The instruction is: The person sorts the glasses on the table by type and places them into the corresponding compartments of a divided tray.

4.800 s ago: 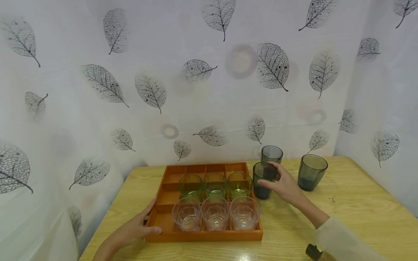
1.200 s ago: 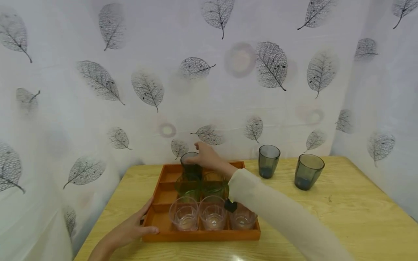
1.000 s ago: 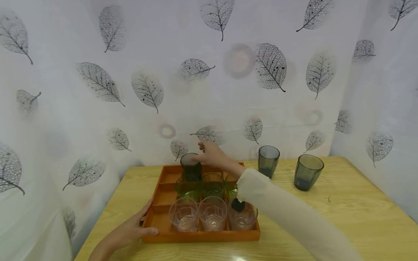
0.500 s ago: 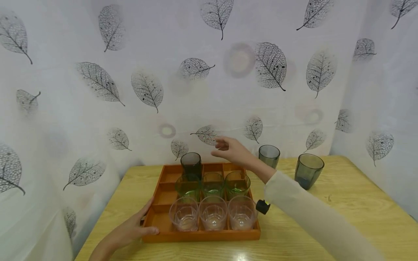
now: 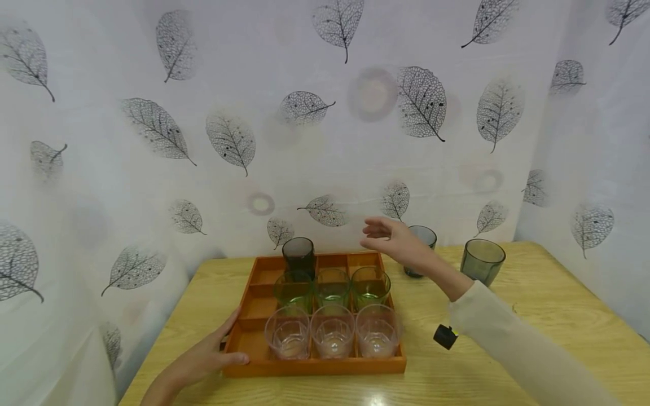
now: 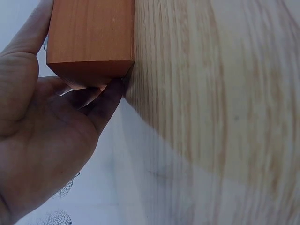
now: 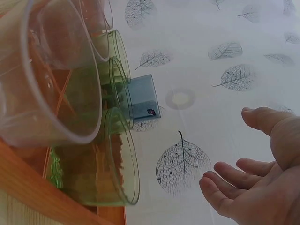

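My left hand (image 5: 207, 356) grips the near left corner of the orange wooden tray (image 5: 315, 367), thumb at the front and fingers along the side. The left wrist view shows the fingers (image 6: 105, 105) against the tray's end. My right hand (image 5: 398, 242) is in the air beyond the tray's back right corner, fingers relaxed and nothing in them. A dark grey glass (image 5: 298, 255) stands in the tray's back row. Green glasses (image 5: 332, 290) fill part of the middle row, and clear glasses (image 5: 333, 335) part of the front row. In the right wrist view, the grey glass (image 7: 144, 96) shows behind the green ones.
Two more grey glasses stand on the wooden table (image 5: 457, 372): one (image 5: 426, 237) partly behind my right hand, another (image 5: 482, 262) farther right. A leaf-patterned curtain (image 5: 325, 146) hangs close behind the table. A small black device (image 5: 445, 336) is by my right sleeve.
A grey glass has gone from the table beside the tray into its back row. My right hand has let go of it and moved right. The left hand stays on the tray.
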The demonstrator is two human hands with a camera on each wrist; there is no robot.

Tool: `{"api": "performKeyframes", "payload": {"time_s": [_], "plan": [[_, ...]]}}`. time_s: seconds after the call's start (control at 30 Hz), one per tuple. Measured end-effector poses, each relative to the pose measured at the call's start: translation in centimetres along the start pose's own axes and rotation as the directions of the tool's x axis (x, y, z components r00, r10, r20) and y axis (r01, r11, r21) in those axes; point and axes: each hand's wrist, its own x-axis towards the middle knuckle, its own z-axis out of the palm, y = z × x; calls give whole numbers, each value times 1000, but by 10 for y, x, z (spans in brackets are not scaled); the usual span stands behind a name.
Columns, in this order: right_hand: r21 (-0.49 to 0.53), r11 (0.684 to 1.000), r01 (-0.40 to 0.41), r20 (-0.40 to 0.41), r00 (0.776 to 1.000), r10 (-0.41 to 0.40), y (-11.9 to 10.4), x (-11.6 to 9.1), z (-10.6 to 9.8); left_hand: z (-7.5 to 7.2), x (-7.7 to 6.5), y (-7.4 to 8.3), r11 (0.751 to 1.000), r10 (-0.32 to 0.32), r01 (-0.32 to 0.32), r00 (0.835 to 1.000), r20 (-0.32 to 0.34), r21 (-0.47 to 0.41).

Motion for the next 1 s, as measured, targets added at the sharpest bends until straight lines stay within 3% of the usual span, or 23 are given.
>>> {"api": "performKeyframes", "payload": {"time_s": [0.3,0.57,1.0], "plan": [[25,1000,-4,-39,999,5,18,-27,-23,2,0,0,1000,-19,19,1000,-23,16],[-22,999,-38,-98,995,36,25,-49,-42,1,1,1,1000,-23,23,1000,-20,2],[14,995,-95,-173,980,96,32,-76,-60,2,1,0,999,-41,40,999,-21,-10]]}}
